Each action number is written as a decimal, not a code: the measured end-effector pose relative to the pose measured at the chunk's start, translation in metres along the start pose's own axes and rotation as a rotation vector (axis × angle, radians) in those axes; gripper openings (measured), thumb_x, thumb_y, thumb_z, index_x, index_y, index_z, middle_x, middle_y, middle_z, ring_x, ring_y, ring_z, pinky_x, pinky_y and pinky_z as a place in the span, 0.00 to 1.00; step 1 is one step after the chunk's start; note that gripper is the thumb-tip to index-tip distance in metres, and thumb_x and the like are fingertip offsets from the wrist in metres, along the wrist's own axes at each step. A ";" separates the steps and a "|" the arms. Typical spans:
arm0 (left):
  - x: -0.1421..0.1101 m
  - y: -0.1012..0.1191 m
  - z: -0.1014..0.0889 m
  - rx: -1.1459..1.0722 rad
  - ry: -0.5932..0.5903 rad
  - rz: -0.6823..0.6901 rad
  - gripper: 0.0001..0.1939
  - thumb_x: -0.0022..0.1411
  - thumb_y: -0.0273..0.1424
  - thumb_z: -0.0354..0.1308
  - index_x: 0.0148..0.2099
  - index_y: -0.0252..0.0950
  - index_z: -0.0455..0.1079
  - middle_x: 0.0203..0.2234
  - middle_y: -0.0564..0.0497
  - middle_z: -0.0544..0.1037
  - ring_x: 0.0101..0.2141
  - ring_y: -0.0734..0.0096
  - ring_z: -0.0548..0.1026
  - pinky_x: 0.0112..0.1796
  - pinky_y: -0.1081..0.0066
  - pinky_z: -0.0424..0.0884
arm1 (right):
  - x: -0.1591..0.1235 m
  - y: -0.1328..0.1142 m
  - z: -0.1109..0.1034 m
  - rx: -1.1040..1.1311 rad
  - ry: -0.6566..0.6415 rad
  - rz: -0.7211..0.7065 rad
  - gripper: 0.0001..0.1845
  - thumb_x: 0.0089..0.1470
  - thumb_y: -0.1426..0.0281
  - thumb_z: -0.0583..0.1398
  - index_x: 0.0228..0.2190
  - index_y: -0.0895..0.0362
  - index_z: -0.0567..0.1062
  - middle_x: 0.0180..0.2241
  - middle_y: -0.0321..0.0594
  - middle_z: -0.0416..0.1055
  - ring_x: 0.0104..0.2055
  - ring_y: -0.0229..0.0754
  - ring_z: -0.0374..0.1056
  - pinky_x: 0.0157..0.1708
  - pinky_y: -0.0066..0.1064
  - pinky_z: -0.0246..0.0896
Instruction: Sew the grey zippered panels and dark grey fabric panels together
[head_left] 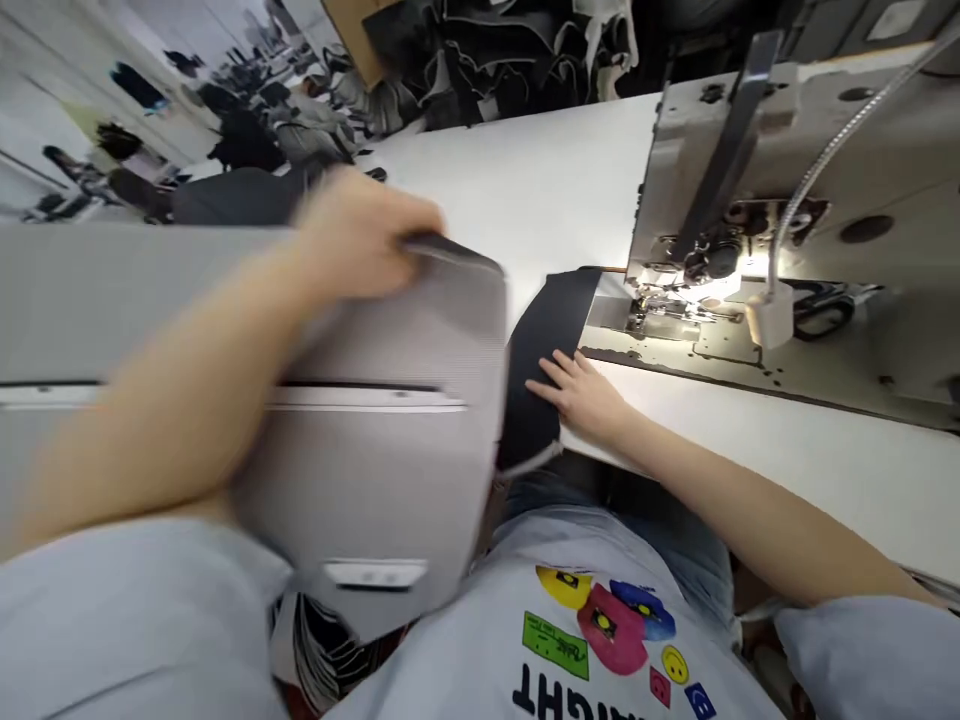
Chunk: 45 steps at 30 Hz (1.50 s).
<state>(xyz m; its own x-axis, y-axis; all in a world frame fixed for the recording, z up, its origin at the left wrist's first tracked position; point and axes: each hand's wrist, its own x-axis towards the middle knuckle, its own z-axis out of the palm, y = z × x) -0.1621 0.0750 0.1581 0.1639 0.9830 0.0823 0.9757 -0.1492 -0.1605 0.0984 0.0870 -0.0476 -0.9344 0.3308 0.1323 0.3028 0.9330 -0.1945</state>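
Observation:
My left hand (pixel 358 238) is blurred by motion and grips the top edge of a large grey fabric piece (pixel 390 440) with a pale zipper line across it; the piece hangs down over my lap. My right hand (pixel 581 392) lies flat with fingers spread on a dark fabric strip (pixel 546 345) that runs from the table's front edge toward the sewing machine's needle area (pixel 667 300).
A grey industrial sewing machine (pixel 795 170) with a lit work lamp stands at the right on the white table (pixel 525 170). Black scissors (pixel 825 305) lie on the machine bed. Dark fabric heaps (pixel 495 50) are piled behind the table, and other workstations are at far left.

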 end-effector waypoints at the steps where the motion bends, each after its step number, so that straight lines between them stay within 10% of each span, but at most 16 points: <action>1: 0.021 0.017 0.017 0.057 -0.075 0.082 0.16 0.65 0.29 0.47 0.44 0.34 0.77 0.34 0.53 0.78 0.42 0.65 0.76 0.44 0.66 0.70 | -0.016 -0.008 0.004 -0.003 0.026 -0.037 0.21 0.60 0.76 0.57 0.54 0.59 0.76 0.62 0.59 0.65 0.66 0.62 0.58 0.62 0.59 0.54; 6: 0.107 0.101 0.144 -0.027 -0.281 0.273 0.16 0.57 0.23 0.51 0.43 0.39 0.77 0.38 0.48 0.82 0.42 0.58 0.78 0.41 0.65 0.71 | -0.088 -0.035 0.013 0.005 0.176 -0.070 0.16 0.58 0.74 0.61 0.48 0.55 0.79 0.55 0.55 0.72 0.64 0.56 0.61 0.63 0.55 0.54; 10: 0.114 0.123 0.194 -0.199 0.052 0.104 0.26 0.62 0.22 0.46 0.60 0.36 0.69 0.58 0.39 0.72 0.60 0.51 0.67 0.59 0.55 0.61 | -0.088 -0.019 -0.003 0.127 0.073 -0.010 0.31 0.53 0.70 0.65 0.59 0.55 0.71 0.61 0.54 0.65 0.67 0.58 0.56 0.65 0.58 0.50; 13: 0.092 0.116 0.195 -0.290 0.139 0.121 0.29 0.66 0.26 0.42 0.67 0.37 0.61 0.67 0.42 0.60 0.67 0.55 0.56 0.65 0.54 0.52 | -0.068 -0.001 -0.011 0.177 -0.015 0.064 0.35 0.47 0.67 0.67 0.58 0.57 0.71 0.62 0.55 0.64 0.68 0.64 0.51 0.65 0.67 0.41; 18: 0.054 0.107 0.180 -0.272 -0.226 0.595 0.28 0.70 0.44 0.42 0.69 0.46 0.60 0.68 0.47 0.61 0.66 0.52 0.57 0.62 0.50 0.56 | -0.054 -0.004 -0.003 0.099 0.052 0.101 0.21 0.55 0.74 0.61 0.52 0.56 0.76 0.57 0.54 0.70 0.64 0.64 0.58 0.63 0.69 0.47; 25: 0.057 0.143 0.174 -0.115 -0.137 0.248 0.38 0.70 0.50 0.42 0.70 0.28 0.55 0.71 0.34 0.49 0.69 0.38 0.47 0.64 0.41 0.48 | -0.060 -0.016 0.006 0.049 0.182 0.123 0.16 0.59 0.76 0.56 0.46 0.57 0.79 0.51 0.51 0.74 0.61 0.61 0.62 0.61 0.64 0.55; 30: 0.060 0.167 0.167 -0.104 -0.169 0.104 0.32 0.71 0.42 0.41 0.71 0.33 0.54 0.65 0.36 0.62 0.59 0.43 0.64 0.56 0.50 0.65 | -0.067 -0.011 0.002 0.136 0.122 0.101 0.17 0.56 0.77 0.60 0.47 0.56 0.79 0.51 0.51 0.74 0.62 0.58 0.60 0.64 0.64 0.50; 40: 0.061 0.145 0.173 -0.271 -0.143 0.411 0.28 0.71 0.38 0.39 0.67 0.38 0.64 0.65 0.44 0.64 0.61 0.50 0.62 0.61 0.52 0.59 | -0.082 -0.018 0.000 0.105 0.134 0.072 0.16 0.57 0.73 0.61 0.47 0.56 0.79 0.52 0.49 0.74 0.61 0.59 0.61 0.63 0.62 0.53; 45: 0.061 0.159 0.176 -0.280 -0.195 0.253 0.32 0.72 0.41 0.38 0.73 0.35 0.50 0.71 0.47 0.53 0.68 0.47 0.51 0.63 0.48 0.52 | -0.081 -0.018 0.003 0.063 0.196 0.081 0.13 0.61 0.74 0.58 0.45 0.55 0.79 0.49 0.47 0.75 0.59 0.56 0.64 0.62 0.60 0.56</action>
<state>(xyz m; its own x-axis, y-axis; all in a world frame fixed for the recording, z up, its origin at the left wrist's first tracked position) -0.0231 0.1301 -0.0358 0.3993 0.9093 -0.1170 0.9144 -0.3856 0.1237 0.1682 0.0428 -0.0578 -0.8510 0.4316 0.2991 0.3574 0.8934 -0.2721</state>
